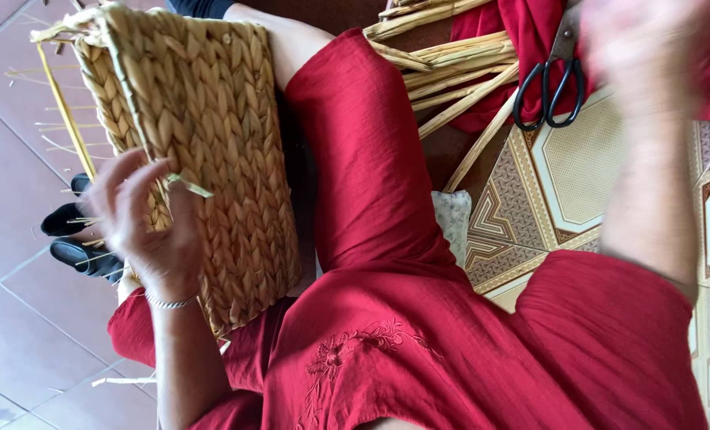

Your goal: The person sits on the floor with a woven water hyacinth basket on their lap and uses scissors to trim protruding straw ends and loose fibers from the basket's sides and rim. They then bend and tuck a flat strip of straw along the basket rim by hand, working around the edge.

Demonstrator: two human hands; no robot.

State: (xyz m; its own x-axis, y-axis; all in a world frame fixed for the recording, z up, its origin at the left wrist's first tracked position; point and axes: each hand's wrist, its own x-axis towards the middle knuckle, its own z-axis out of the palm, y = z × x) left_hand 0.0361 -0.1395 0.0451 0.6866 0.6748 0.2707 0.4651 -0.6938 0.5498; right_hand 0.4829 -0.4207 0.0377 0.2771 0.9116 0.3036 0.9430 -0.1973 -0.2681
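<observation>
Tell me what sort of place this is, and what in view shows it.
Probably a home floor or porch used for hand weaving, not a workshop bench. The person sits on a patterned mat over floor tiles, the left hand on a woven basket, with loose straw strips and black-handled scissors nearby.

Soft, even daylight fills the frame, bright without glare. The woven basket (203, 151) at upper left is sharp, its braids crisply lit, with a dark shadow between it and the red cloth (371, 159) at centre. The left hand (148, 227) is slightly soft. The right hand (645, 48) at upper right is heavily smeared by motion blur, its fingers indistinguishable. Colours look saturated.
</observation>
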